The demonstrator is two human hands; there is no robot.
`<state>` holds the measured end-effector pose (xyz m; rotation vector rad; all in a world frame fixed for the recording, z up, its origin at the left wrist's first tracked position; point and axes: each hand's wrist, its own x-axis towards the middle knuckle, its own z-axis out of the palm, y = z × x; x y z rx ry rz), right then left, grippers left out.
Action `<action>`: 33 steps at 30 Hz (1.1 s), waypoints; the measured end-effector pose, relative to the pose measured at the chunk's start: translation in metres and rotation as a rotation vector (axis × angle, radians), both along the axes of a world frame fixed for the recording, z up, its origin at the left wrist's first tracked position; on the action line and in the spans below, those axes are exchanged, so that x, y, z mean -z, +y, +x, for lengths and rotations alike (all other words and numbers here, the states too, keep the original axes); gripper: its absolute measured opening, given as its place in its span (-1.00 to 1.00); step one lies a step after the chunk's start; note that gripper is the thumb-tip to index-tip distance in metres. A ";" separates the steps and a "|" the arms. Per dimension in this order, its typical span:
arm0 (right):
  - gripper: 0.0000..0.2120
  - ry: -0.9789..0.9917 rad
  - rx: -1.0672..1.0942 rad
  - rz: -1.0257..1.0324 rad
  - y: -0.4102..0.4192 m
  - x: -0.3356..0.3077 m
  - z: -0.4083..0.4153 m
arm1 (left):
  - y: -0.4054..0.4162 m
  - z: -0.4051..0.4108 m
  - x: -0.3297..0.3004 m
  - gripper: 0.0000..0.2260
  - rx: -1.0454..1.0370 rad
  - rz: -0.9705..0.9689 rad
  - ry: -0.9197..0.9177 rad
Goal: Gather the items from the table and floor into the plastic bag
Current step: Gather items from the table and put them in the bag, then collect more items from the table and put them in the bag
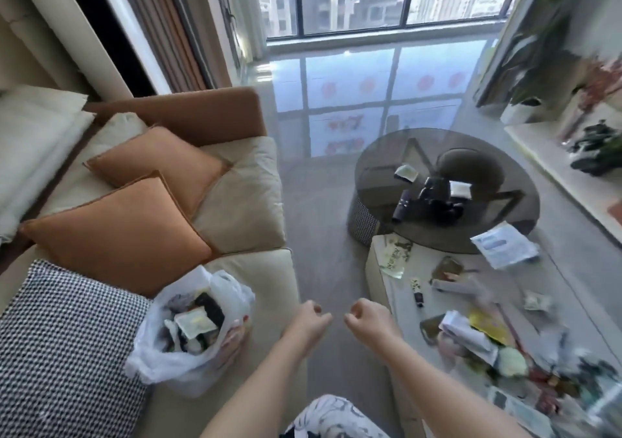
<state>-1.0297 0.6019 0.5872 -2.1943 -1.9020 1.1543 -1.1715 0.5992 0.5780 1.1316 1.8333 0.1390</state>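
Living room by a tall window, glossy floor [336,202] reflecting the panes. Cream sofa [249,202] on the left, with orange cushions and a houndstooth one. White plastic bag [192,333] slumped on the sofa seat, mouth gaping, already part-filled with packets and dark items. Left hand [308,320] and right hand [368,318] raised between sofa and tabletop, close together, fingers [323,318] curled loosely inward, nothing visibly held in either.

White tabletop [397,303] to the right, heaped with blurred wrappers, sachets, a small dark tube [418,294] and a pale green lump [511,363]. Blue-and-white packet [505,247] overhanging the far edge. Round glass table [447,188] beyond, carrying a dark bottle [402,205], a black bundle and two small white sachets.

Much left to gather, judging by the clutter. Likely trouble: unsupported bag tipping off the soft seat or folding shut under a one-handed drop, spilling what is inside. Overhanging packet liable to slide to the floor if the pile gets nudged. Thin sachets prone to slipping from a hasty grab. Bottle apt to roll on glass.
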 end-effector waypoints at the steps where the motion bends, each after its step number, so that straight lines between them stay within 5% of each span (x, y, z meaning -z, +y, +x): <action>1: -0.65 -0.007 0.024 0.012 -0.009 -0.002 0.021 | -0.003 0.020 -0.004 -0.62 0.045 0.016 0.019; 13: -0.71 -0.023 0.454 0.005 -0.132 -0.001 0.222 | -0.062 0.222 -0.026 -0.83 0.599 0.110 0.135; 17: -0.73 0.000 0.688 -0.031 -0.175 0.011 0.266 | -0.075 0.274 -0.017 -0.71 0.797 0.101 0.122; 25: -0.83 0.038 1.171 -0.070 -0.257 0.038 0.292 | -0.114 0.350 0.013 -0.71 1.184 0.106 0.108; 33: -0.72 0.102 1.524 -0.096 -0.338 0.071 0.311 | -0.182 0.405 0.055 -0.68 1.437 0.048 0.113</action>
